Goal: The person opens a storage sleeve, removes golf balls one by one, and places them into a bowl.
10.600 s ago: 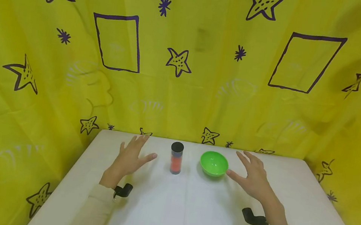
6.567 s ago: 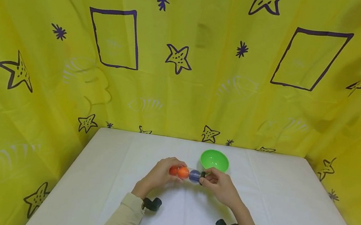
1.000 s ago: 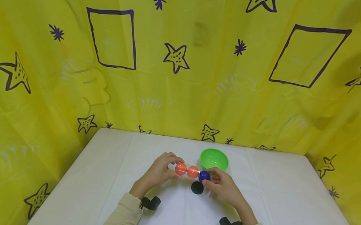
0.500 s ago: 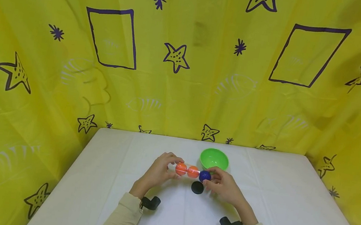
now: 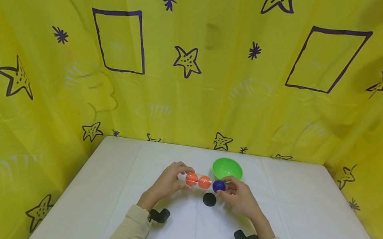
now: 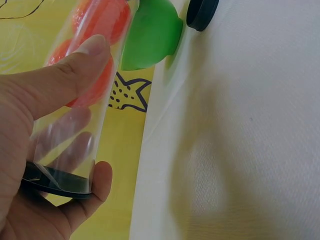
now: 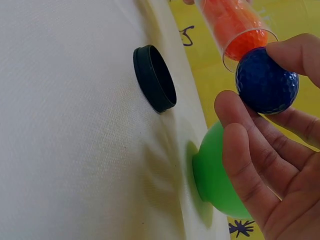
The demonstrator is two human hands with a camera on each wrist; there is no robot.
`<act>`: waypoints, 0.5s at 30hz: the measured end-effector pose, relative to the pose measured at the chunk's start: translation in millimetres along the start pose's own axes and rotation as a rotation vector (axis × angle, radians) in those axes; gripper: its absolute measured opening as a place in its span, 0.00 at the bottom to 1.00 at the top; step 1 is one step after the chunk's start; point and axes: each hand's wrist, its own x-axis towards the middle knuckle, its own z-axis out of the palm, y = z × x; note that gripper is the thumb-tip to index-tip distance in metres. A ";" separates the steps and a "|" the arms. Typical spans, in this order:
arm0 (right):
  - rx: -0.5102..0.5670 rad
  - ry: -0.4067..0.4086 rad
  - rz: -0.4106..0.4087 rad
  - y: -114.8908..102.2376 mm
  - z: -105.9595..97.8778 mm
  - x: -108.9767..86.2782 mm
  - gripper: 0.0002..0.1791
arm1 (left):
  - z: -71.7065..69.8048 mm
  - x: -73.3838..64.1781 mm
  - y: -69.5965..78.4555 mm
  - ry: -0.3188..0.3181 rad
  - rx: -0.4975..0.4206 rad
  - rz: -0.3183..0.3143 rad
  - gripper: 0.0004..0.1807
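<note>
My left hand grips a clear plastic tube lying nearly level above the table, its closed black end by the palm. Two orange golf balls sit inside. Between thumb and fingers, my right hand pinches a dark blue golf ball, just outside the tube's uncapped mouth. The right wrist view shows the ball beside the clear rim, partly overlapping it. A round black cap lies on the table below the tube's mouth.
A green bowl stands behind the right hand, which covers a bit of its front edge. The white-covered table backs onto a yellow curtain printed with stars, which also hangs at both sides.
Over the last second the blue golf ball has slid rightward out of the tube with the right hand. Earlier the tube stood upright, then was held with its cap on; the cap now lies below.
</note>
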 end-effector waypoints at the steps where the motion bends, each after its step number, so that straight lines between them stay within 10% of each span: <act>1: -0.013 0.012 0.003 -0.2 -0.4 0.0 0.21 | 0.0 0.0 0.0 0.000 -0.001 -0.003 0.26; 15: -0.064 0.089 0.005 -2.5 -7.4 -0.4 0.23 | -0.3 -0.1 -1.2 0.002 -0.008 -0.005 0.26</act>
